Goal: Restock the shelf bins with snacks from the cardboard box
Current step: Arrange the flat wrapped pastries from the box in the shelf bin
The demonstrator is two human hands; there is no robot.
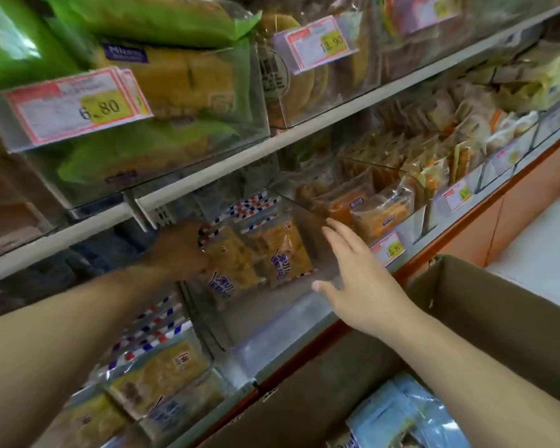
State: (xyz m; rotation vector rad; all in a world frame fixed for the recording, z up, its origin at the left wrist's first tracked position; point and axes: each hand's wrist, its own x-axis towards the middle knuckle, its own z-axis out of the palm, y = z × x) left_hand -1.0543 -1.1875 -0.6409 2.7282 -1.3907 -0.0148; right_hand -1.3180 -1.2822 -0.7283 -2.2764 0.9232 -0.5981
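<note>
Up close, tiered white shelves (304, 137) carry clear bins (307, 286) of wrapped snacks behind price tags (78, 105), the left hand (178, 250) gripping a checker-edged snack packet (233, 253) inside one bin, right hand (362, 279) spread-fingered beside it, cardboard box (485, 305) near right.

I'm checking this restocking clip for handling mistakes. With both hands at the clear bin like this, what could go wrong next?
1. The left hand holds the snack packets only at one edge, inside the clear bin; they could slump or slide forward.
2. The right hand is open against the bin's transparent front, so a push might shift the bin on the shelf.
3. The cardboard box sits close below; the right forearm may catch its flap on the way back.
</note>
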